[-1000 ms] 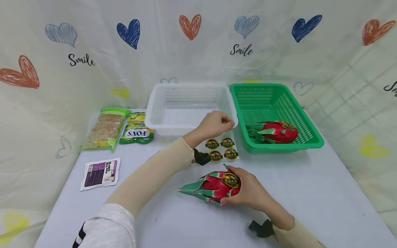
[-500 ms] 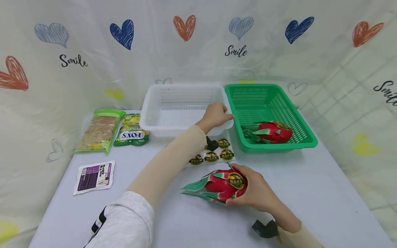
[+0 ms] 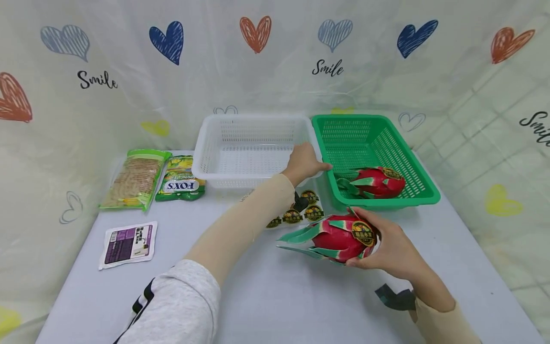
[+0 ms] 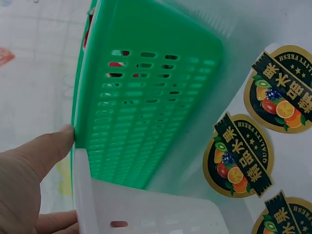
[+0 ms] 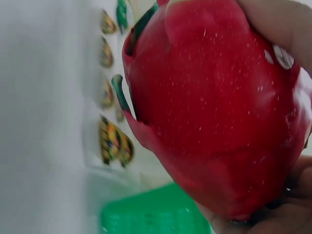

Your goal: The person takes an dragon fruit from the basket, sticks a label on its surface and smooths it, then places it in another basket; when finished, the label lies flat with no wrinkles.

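My right hand [image 3: 397,248] grips a red dragon fruit [image 3: 339,239] by its rounded end, just above the table. A black-and-gold round sticker [image 3: 363,232] is on that end; green leafy tips point left. My left hand [image 3: 304,162] is at the right front corner of the white basket [image 3: 240,179]. In the left wrist view its thumb [image 4: 51,146] stretches out to touch the rim of the green basket [image 4: 146,97], while the fingers are at the white rim and partly hidden. A second stickered dragon fruit [image 3: 380,184] lies in the green basket.
A sheet of round stickers [image 3: 312,212] lies in front of the baskets, partly under the left forearm. Left of the white basket lie a green-edged food packet [image 3: 135,179] and a Fox's candy bag [image 3: 180,179]. Nearer is a purple-and-white packet [image 3: 129,243].
My right hand has lifted the dragon fruit and carried it right, towards the green basket. The left hand has moved down into the white basket's corner, its thumb now reaching the green rim.
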`<state>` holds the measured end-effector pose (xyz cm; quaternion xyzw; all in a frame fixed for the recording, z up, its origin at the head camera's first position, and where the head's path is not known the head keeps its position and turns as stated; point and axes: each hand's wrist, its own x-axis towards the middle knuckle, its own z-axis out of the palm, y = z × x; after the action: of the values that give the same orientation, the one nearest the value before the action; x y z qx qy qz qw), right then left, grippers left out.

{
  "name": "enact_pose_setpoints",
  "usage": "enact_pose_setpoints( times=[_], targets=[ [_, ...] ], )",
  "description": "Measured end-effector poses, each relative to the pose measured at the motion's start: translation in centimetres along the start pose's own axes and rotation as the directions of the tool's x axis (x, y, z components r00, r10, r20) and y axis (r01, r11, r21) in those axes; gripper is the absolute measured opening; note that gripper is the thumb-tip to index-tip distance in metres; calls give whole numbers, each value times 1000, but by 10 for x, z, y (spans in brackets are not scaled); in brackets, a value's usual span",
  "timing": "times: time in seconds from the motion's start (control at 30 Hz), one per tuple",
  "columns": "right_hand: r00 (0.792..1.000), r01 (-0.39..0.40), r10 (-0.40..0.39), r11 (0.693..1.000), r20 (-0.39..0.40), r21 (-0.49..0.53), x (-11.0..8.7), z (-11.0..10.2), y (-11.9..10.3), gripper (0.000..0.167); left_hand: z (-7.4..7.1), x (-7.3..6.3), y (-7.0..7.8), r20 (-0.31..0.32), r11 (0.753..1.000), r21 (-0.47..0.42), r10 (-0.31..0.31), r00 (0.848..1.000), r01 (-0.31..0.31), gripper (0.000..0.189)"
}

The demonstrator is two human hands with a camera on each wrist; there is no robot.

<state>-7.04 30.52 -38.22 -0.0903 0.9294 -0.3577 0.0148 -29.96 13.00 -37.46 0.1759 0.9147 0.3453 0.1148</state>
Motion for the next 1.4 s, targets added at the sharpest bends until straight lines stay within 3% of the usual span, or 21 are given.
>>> enact_pose_setpoints(
  times=[0.3, 0.73, 0.97, 1.4],
  targets=[
    [998, -30, 29, 1000, -52, -3, 13, -38, 9, 106, -2, 1, -9, 22, 999, -5, 48, 999, -48, 62],
    [995, -61, 60, 998, -79, -10, 48, -93, 29, 102, -6, 1, -10, 59, 1000, -28, 15, 998, -13, 61],
    [982, -186, 183, 981, -48, -63, 78, -120, 41, 102, -4, -2, -7, 23, 1000, -2, 17, 1000, -17, 52],
    [969, -241, 248, 957, 23, -163, 150, -154, 69, 107, -5, -6, -10, 54, 999, -46, 9, 998, -7, 57]
  ],
)
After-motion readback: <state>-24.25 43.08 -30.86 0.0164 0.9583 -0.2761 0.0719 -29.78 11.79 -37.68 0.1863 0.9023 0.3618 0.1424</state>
